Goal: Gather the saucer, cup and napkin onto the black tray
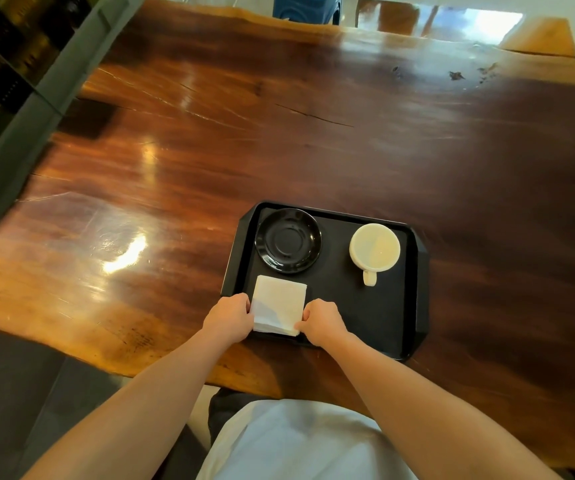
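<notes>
As both hands [230,315] pinch it, napkin [279,308] lies flat — tray [417,306]

Two bare forearms enter from the lower edge of the head view, uncovered from the elbow region to the wrist, with no sleeve, watch, bracelet or ring visible on either; they end in the left hand [229,315] and the right hand [321,322], both ungloved, with the backs of the hands and the knuckles facing the camera. Between the forearms, the torso is covered by a plain, pale grey-white garment [299,445] without visible print, buttons or seams. Above that garment's edge a patch of dark clothing [223,408] shows, its kind unclear.
</notes>
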Tool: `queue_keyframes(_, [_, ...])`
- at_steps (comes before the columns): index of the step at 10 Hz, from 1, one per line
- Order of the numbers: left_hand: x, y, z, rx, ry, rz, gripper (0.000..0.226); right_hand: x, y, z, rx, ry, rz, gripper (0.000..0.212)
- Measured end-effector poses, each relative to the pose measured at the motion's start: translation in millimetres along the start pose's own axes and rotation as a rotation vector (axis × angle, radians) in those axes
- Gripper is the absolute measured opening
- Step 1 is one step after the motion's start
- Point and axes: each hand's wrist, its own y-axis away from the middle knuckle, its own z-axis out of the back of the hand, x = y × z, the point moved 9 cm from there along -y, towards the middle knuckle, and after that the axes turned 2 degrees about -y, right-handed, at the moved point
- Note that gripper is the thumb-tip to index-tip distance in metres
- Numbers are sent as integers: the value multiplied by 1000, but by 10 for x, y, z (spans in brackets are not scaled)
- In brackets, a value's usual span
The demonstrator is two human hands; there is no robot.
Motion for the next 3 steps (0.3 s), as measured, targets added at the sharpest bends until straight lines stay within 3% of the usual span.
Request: queue_keyframes(3, [-168,177,291,-37,-200,-42,20,49,197,338,2,109,55,22])
